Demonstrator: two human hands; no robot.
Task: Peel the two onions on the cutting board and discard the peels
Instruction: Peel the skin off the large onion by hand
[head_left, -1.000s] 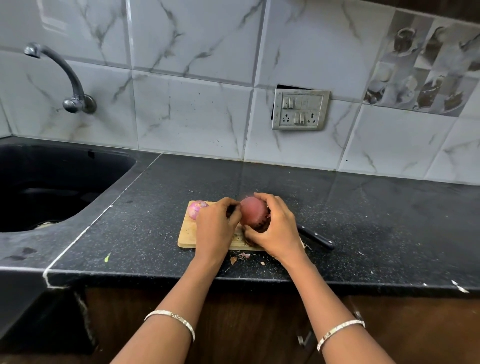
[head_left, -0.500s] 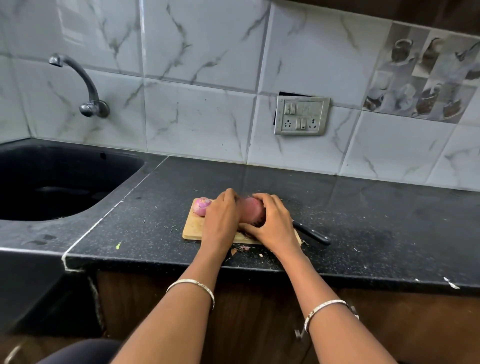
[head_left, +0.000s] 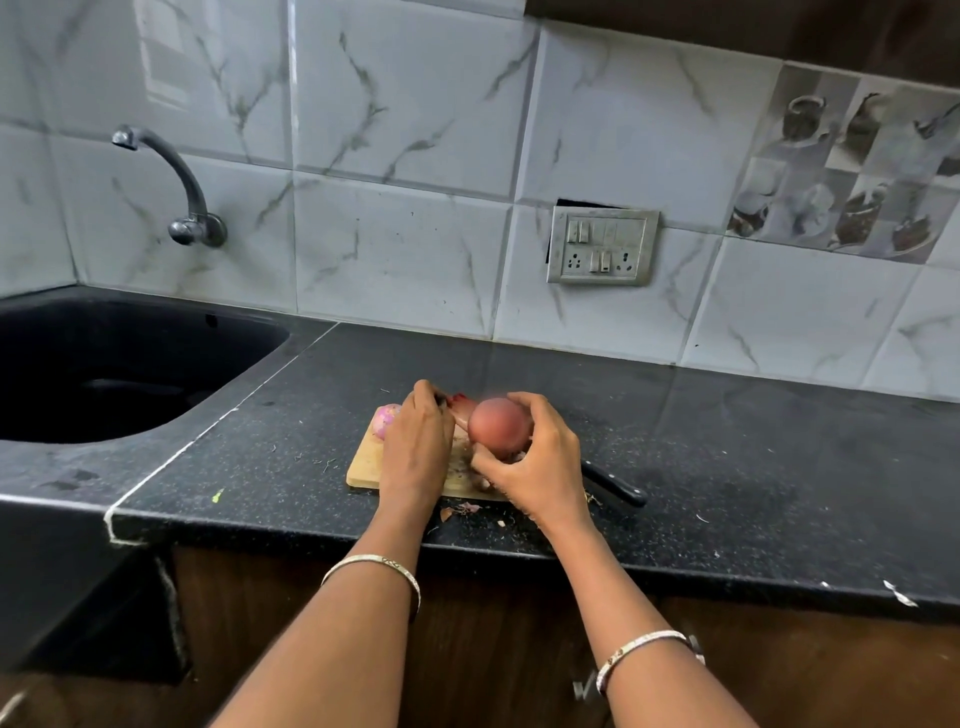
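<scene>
My right hand (head_left: 540, 462) gripped the round red-brown onion (head_left: 498, 426), with the fingers curled over its top and the thumb under it, and it held this onion over the right part of the light wooden cutting board (head_left: 363, 467). My left hand (head_left: 418, 441) was just beside the onion, its fingers bent toward the left side of it; if they pinched a piece of skin or only touched, I could not tell, because the picture was blurred there. Behind my left hand, at the far left corner of the board, lay the second onion, pale pink (head_left: 387, 418), half hidden. A knife with a black handle (head_left: 615, 491) lay on the black speckled countertop (head_left: 727, 467) just right of the board, partly behind my right hand. Some small dry peel scraps (head_left: 460, 510) lay on the counter before the near edge of the board. Well apart to the left was the black sink (head_left: 104, 374), with a curved metal tap (head_left: 176, 192) on the tiled wall above it.
</scene>
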